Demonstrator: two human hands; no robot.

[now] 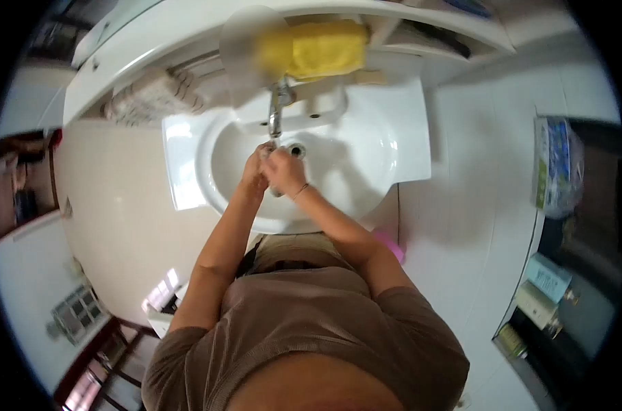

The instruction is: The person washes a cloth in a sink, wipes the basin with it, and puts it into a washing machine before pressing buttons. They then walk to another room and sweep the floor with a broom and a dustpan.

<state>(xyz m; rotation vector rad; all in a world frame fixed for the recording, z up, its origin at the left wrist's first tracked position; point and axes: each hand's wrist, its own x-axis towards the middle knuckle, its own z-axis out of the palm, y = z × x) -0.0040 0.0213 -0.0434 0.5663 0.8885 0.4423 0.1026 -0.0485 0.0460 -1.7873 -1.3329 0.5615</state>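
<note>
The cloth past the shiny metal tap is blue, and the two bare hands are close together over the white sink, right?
Not blue: the head view shows a yellow cloth past the shiny metal tap. The bare left hand and bare right hand are indeed close together over the white sink.

Both hands meet over the white sink [355,161], just below the chrome faucet [275,116]: the left hand [253,171] is partly covered by the blurred right hand [283,172], which has a thin bracelet [302,190] at its wrist. The drain [296,151] lies just beyond them. On the far side hangs a yellow towel [328,49]; a patterned cloth [153,99] is at far left, a packaged bundle [559,166] at right.
</note>
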